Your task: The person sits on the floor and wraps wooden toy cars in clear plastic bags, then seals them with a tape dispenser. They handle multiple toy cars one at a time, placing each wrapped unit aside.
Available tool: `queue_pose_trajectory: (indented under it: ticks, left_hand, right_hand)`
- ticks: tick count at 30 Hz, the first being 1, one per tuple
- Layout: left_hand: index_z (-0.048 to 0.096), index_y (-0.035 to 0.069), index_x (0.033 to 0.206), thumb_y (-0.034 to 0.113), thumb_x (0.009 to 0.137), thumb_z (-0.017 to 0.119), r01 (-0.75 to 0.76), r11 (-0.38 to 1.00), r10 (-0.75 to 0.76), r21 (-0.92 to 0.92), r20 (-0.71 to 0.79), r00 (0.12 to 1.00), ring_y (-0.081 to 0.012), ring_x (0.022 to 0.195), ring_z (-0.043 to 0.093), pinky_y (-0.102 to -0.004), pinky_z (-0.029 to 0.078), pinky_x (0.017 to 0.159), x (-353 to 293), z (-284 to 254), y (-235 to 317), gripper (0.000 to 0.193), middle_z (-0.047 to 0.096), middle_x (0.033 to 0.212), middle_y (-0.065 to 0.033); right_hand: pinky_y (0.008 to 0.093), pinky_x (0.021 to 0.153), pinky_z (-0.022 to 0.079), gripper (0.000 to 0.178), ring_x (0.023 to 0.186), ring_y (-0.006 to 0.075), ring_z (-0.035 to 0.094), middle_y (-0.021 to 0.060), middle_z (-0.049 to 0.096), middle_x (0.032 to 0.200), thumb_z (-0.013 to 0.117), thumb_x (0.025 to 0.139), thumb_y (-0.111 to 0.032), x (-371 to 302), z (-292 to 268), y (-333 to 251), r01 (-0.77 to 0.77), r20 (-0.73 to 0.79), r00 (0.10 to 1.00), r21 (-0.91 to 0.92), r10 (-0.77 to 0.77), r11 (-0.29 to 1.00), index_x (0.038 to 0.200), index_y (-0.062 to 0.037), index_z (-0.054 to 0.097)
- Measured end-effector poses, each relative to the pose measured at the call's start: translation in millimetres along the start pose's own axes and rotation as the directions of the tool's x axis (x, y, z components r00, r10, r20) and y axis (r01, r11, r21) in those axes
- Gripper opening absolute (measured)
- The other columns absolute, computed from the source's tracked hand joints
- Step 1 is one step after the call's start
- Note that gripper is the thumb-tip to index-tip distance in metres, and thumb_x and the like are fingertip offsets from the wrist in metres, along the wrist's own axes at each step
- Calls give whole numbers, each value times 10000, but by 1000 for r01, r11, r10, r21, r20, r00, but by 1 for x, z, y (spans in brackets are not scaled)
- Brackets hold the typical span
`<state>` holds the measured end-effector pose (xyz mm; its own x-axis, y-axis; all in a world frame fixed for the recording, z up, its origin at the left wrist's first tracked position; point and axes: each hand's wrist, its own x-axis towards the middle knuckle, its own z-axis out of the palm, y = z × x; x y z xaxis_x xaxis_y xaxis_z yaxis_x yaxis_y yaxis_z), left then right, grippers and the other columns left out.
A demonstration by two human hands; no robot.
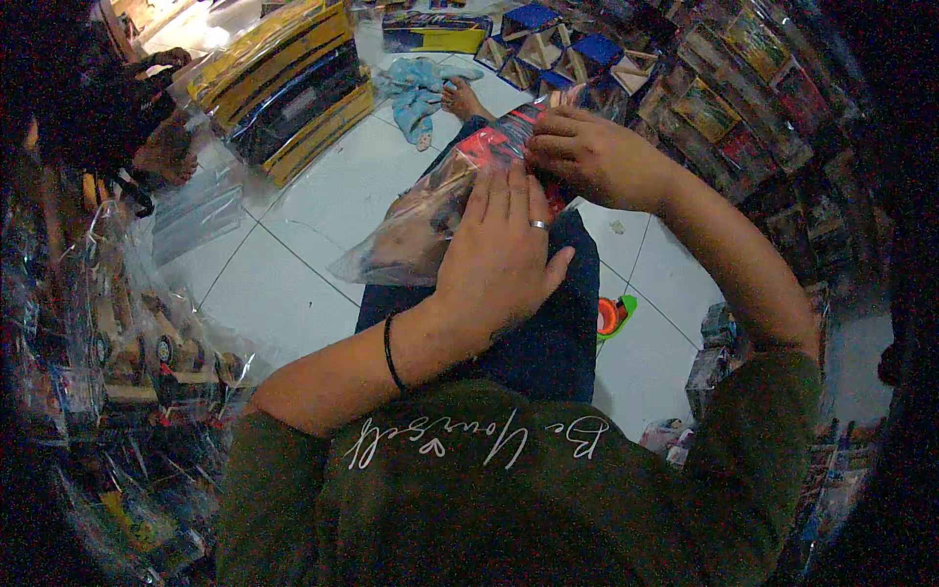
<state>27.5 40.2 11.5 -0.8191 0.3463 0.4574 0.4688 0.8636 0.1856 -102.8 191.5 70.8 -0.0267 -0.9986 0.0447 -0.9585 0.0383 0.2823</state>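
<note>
Left grip (499,240) lay flat, unclenched, on the clear plastic bag (401,245); right grip (602,157) curled against it, hold unclear.

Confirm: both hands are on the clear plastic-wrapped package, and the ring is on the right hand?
Wrong side: the head view shows the ring on the left hand. The rest holds: it and the right hand are both on the clear plastic-wrapped package.

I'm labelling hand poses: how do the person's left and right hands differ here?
The left hand lies flat, fingers extended; the right hand has curled fingers. The left hand wears a silver-coloured ring, with a black wristband below; the right hand shows neither. Both are at the clear plastic bag.
</note>
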Motion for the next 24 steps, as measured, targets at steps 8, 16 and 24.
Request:
queue_pose_trajectory:
  ticks: [8,16,24]
  left_hand:
    - [549,-102,1068,416,798,527,47,966,-48,255,-2,999,-360,1145,439,-507,92,1094,6,-4,9,584,534,1111,-239]
    - [582,-87,1008,398,813,521,-74,954,108,292,-100,989,-338,1102,473,-520,108,1092,-3,11,2,527,563,1042,-224]
    - [567,-115,1028,302,839,457,-120,918,185,379,-140,973,-336,1101,495,-492,140,1097,-7,16,-6,472,557,1087,-245]
  right_hand:
    - [414,951,389,314,1051,288,504,90,570,1040,630,652,-110,-2,-5,-16,-98,-30,995,28,99,995,956,-29,613]
    - [418,963,352,475,1094,314,476,135,519,1160,665,726,-170,-124,103,-76,-774,-574,26,507,818,380,1151,-26,511]
    - [403,780,484,800,950,305,571,181,567,1068,619,683,-626,-290,372,-241,-35,659,-518,622,546,-782,1138,22,502]
